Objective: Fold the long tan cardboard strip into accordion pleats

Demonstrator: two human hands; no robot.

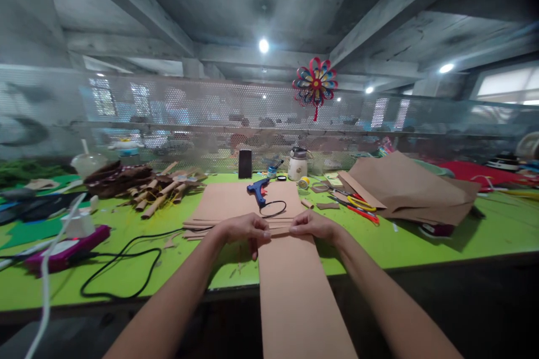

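A long strip of brown kraft paper [295,297] runs from the table toward me and hangs over the front edge. At its far end, which looks folded or rolled over, my left hand [246,230] pinches the left corner. My right hand [314,225] pinches the right corner of that same end. Just beyond my hands lies a stack of brown paper sheets [219,202]. A blue glue gun [257,192] rests on the stack, its black cord looping beside it.
Rolled paper tubes [162,190] lie left, near a purple power strip [69,247] with cords. Scissors with yellow handles [357,202], red-handled pliers [366,214] and a large crumpled brown paper [408,188] lie right. A phone [245,164] and a jar [297,165] stand behind.
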